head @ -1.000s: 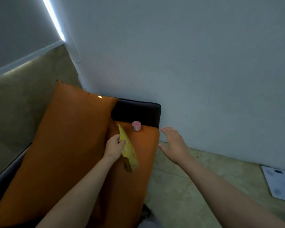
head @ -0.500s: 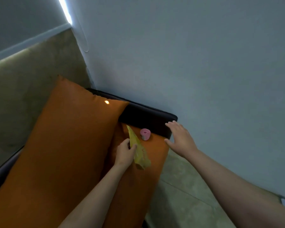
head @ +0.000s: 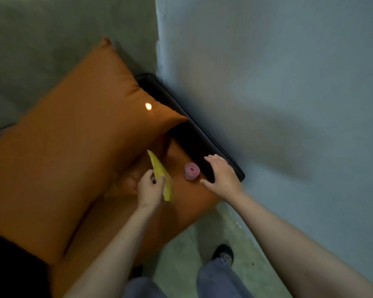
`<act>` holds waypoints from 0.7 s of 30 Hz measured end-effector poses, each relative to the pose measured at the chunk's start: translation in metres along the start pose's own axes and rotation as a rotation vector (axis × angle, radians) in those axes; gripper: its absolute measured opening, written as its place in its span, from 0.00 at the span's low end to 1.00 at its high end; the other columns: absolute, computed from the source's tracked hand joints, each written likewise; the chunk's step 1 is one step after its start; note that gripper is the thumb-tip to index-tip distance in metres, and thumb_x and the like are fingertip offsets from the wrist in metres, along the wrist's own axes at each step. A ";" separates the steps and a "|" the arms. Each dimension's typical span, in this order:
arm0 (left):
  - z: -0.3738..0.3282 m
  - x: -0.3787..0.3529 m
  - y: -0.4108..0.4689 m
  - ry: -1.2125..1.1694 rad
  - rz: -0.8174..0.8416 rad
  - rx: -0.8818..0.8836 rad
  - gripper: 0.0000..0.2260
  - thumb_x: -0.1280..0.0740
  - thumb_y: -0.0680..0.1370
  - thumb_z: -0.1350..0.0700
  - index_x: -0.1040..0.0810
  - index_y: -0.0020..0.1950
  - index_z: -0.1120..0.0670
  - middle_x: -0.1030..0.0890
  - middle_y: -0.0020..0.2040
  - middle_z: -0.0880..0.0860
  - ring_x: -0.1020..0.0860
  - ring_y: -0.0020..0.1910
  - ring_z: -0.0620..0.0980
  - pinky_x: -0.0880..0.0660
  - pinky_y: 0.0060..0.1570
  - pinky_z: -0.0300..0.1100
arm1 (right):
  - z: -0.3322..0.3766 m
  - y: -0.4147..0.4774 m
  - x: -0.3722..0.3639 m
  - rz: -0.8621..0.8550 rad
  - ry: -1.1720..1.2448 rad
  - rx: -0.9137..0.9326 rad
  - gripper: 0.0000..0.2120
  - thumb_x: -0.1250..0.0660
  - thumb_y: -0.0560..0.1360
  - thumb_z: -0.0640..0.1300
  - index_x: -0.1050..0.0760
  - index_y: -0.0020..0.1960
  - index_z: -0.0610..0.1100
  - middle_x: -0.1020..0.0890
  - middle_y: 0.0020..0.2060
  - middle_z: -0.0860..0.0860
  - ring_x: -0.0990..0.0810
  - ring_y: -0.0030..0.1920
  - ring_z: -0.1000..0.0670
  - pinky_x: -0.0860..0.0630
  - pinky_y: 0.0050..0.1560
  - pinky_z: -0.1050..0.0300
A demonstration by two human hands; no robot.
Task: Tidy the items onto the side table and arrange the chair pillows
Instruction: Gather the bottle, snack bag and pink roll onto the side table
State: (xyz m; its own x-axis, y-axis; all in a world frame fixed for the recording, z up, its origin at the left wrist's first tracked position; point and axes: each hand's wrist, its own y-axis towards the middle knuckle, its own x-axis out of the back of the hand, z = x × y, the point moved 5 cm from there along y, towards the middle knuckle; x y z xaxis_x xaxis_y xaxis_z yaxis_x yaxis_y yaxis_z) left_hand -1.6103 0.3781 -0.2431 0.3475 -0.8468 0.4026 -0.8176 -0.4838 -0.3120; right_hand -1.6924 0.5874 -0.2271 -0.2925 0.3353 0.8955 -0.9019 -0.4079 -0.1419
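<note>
Right hand (head: 222,179), fingers spread, has moved in to 3 o'clock of pink roll (head: 191,170), left hand (head: 149,189) still pinching yellow packet (head: 158,168) at roll's 9 o'clock

The pillow (head: 69,160) runs off the left edge and covers much of the seat cushion (head: 181,203). The left hand (head: 150,190) hides the middle of the yellow packet (head: 159,171), whose print is too blurred to read. The right hand (head: 222,179) covers part of the black armrest (head: 187,134); whether they touch cannot be told. The pink roll (head: 191,171) is too soft to identify. A dark shape (head: 11,267) is cut off by the lower left corner. A trouser leg (head: 215,278) hides most of a shoe (head: 223,253).
</note>
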 end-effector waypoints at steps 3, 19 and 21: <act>0.011 -0.024 -0.001 -0.075 -0.103 0.075 0.04 0.36 0.79 0.60 0.24 0.47 0.60 0.18 0.41 0.56 0.19 0.41 0.55 0.24 0.41 0.50 | -0.024 0.020 -0.016 0.094 -0.041 0.105 0.37 0.30 0.71 0.56 0.41 0.75 0.48 0.38 0.74 0.51 0.46 0.76 0.51 0.46 0.73 0.53; 0.096 -0.103 0.061 -0.090 -0.100 0.031 0.02 0.34 0.77 0.63 0.22 0.46 0.61 0.17 0.40 0.55 0.18 0.41 0.52 0.23 0.42 0.51 | -0.113 0.150 -0.213 0.197 0.067 0.094 0.42 0.27 0.69 0.56 0.44 0.76 0.51 0.41 0.75 0.50 0.49 0.76 0.48 0.49 0.74 0.50; 0.099 -0.108 0.063 -0.156 -0.116 0.013 0.03 0.34 0.77 0.64 0.22 0.48 0.61 0.17 0.41 0.57 0.18 0.42 0.54 0.23 0.41 0.50 | -0.122 0.165 -0.235 0.246 0.053 0.091 0.44 0.26 0.68 0.55 0.47 0.76 0.53 0.45 0.76 0.48 0.51 0.76 0.46 0.48 0.75 0.48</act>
State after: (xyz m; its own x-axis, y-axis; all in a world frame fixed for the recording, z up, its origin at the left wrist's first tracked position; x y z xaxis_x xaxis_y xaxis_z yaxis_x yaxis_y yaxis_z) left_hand -1.6537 0.4177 -0.3911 0.5073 -0.8084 0.2985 -0.7620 -0.5826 -0.2829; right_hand -1.8110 0.5447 -0.5118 -0.5175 0.2595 0.8154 -0.7704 -0.5561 -0.3120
